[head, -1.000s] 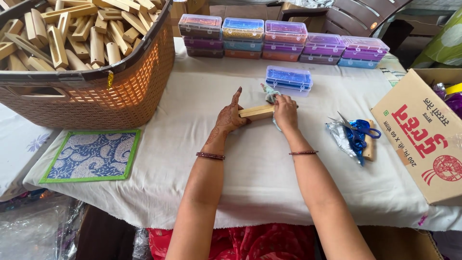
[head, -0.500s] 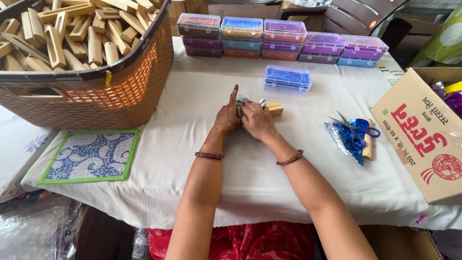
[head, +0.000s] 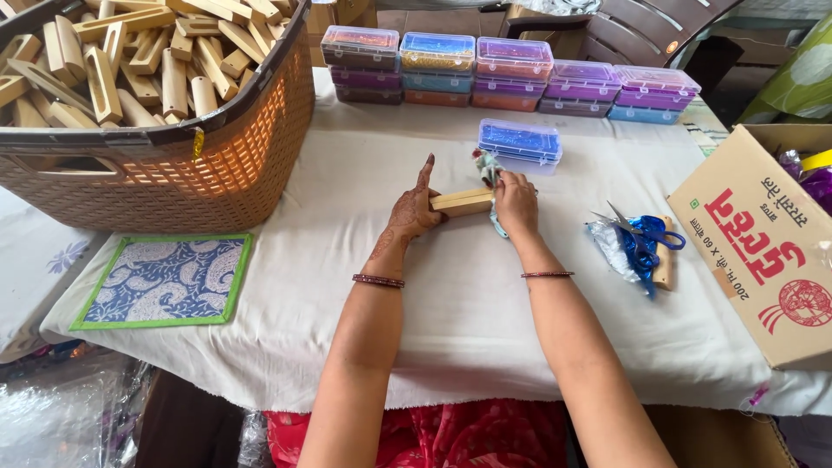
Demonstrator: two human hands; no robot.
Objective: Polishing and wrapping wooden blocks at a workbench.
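While both hands meet mid-surface, a block (head: 462,202) lies between them.
Left hand (head: 414,211) grips it; right hand (head: 516,202) clutches cloth (head: 490,168).

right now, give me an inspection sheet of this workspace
surface: white cloth covers the table, lightly wrinkled
job's things: wooden block lies on the cloth; a pale cloth scrap sits at its right end
clutter: basket of wooden pieces, clear boxes of coloured bits, blue scissors on a foil packet, cardboard box, patterned mat
grips: left hand steadies the block, forefinger raised; right hand presses the scrap at its end
cables: nothing seen
surroundings: dark chair behind the table
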